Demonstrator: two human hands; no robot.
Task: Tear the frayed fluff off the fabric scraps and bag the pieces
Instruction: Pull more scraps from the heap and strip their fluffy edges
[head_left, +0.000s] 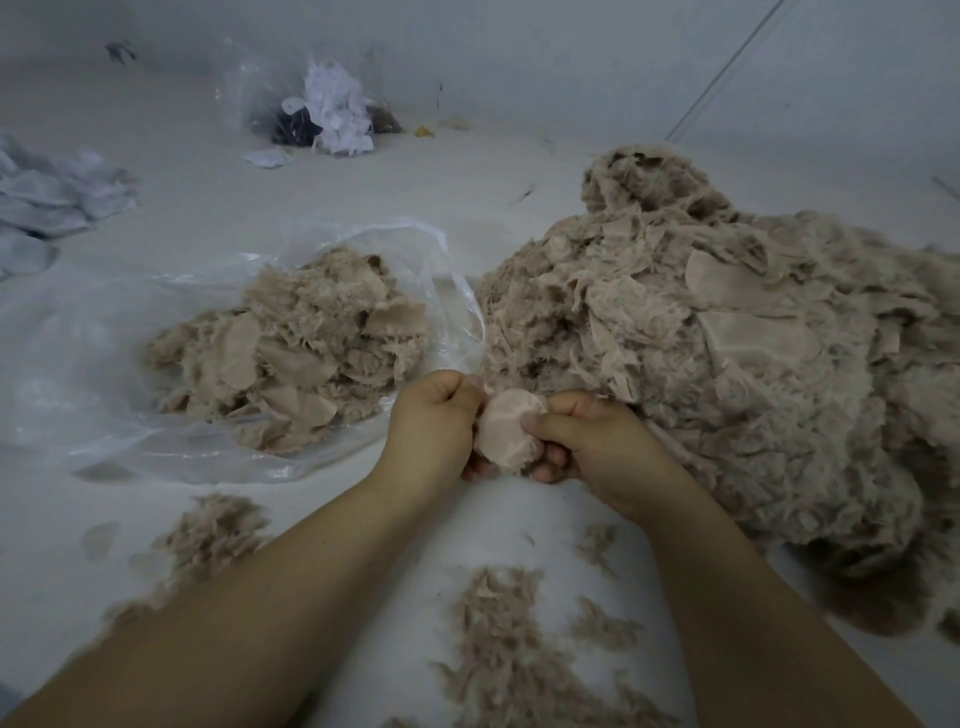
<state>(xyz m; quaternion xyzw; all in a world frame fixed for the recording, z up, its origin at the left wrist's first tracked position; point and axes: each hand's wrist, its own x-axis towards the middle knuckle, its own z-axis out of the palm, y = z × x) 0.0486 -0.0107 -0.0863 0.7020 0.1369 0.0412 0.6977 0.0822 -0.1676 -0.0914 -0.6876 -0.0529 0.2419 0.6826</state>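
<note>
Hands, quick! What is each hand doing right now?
Left hand: closed, pinching the edge of the round fabric scrap.
Right hand: closed, holding the same scrap.

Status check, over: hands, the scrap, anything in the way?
Left hand and right hand both pinch one round beige scrap. Open clear bag lies left. Nothing blocks it.
</note>
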